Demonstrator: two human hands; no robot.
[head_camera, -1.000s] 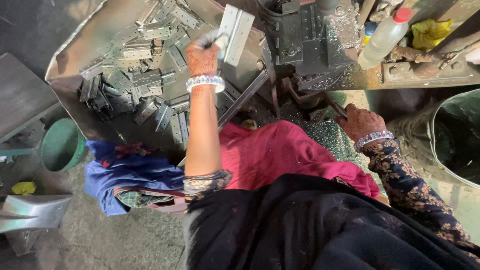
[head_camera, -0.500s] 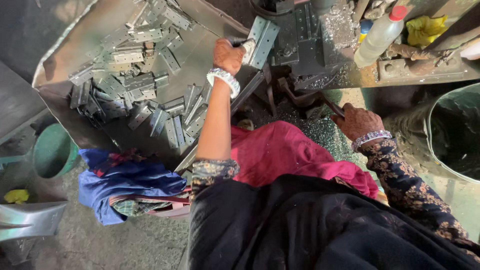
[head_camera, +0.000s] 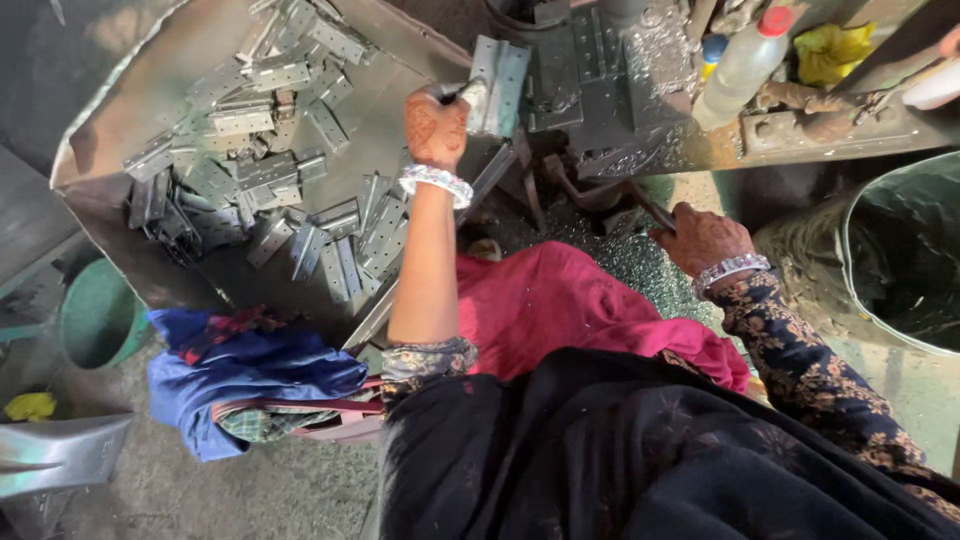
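The left hand (head_camera: 436, 125) pinches a flat metal hinge plate (head_camera: 499, 85) at its lower edge; the plate stands just beyond the fingertips, against the press machine (head_camera: 585, 85). The right hand (head_camera: 700, 238) has its fingers curled around a dark lever handle (head_camera: 648, 210). A pile of hinges (head_camera: 250, 170) lies in the metal tray (head_camera: 390, 60), to the outer side of the left fingers.

left hand (head_camera: 436, 125): grips metal hinge (head_camera: 497, 87) | right hand (head_camera: 703, 238): seemingly on lever (head_camera: 640, 205)

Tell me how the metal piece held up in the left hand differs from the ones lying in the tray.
The held hinge plate is single, gripped by the left hand at the machine's edge; the tray hinges lie loose in a heap. The held one shows its flat face; the heaped ones point every way, overlapping. Both are grey metal, with holes.
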